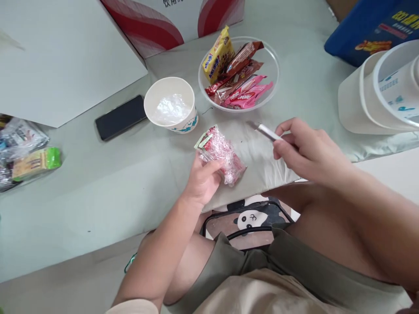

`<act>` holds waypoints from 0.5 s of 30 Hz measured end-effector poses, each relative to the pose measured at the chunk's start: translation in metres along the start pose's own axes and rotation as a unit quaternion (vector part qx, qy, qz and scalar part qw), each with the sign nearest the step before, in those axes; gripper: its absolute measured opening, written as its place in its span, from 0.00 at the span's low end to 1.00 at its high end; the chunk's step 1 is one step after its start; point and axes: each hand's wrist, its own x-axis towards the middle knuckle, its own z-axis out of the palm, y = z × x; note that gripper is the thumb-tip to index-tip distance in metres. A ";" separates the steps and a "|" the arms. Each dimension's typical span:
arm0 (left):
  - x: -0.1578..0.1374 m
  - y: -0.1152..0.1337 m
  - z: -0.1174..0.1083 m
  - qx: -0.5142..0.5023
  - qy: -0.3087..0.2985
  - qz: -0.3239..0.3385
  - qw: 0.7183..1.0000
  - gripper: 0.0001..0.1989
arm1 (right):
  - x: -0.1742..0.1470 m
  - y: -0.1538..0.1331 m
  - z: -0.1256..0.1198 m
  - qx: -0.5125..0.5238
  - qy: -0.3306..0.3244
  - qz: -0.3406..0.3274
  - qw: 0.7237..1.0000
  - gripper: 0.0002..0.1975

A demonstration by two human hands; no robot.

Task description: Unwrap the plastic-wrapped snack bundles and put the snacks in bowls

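My left hand (205, 178) is closed around a red snack packet wrapped in crinkled clear plastic (222, 152), held over the front part of the table. In my right hand (304, 150) is a slim white utility knife (269, 131), its grey tip pointing left toward the packet but apart from it. Just beyond the packet stands a paper cup (188, 124) with crumpled clear film (172, 108) inside. A clear plastic bowl (274, 78) behind it holds several wrapped snacks, among them a yellow packet (218, 56), brown ones and pink wafer packets (248, 97).
A black phone (121, 117) lies left of the cup. Large white boxes (72, 52) stand at the back left. Wrapped packets (36, 165) lie at the far left. At right are white plastic tubs (352, 98) and a blue package (363, 30). The table's front edge is near my legs.
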 end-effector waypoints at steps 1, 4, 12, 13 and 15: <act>0.001 -0.001 0.001 -0.004 -0.001 0.004 1.000 0.25 | -0.001 -0.006 0.003 0.008 -0.005 -0.023 1.000 0.12; 0.003 -0.004 0.002 0.001 -0.008 0.015 1.000 0.22 | -0.003 -0.020 0.015 0.009 -0.021 -0.076 0.997 0.16; 0.001 0.004 0.000 0.000 0.006 0.068 0.998 0.19 | 0.004 -0.033 0.037 -0.087 -0.088 -0.097 0.988 0.18; -0.002 0.009 -0.002 0.003 0.019 0.085 0.996 0.19 | 0.003 -0.033 0.038 -0.097 -0.096 -0.098 0.986 0.19; -0.007 0.019 -0.007 0.012 0.042 0.122 0.992 0.19 | 0.002 -0.034 0.038 -0.106 -0.116 -0.103 0.982 0.20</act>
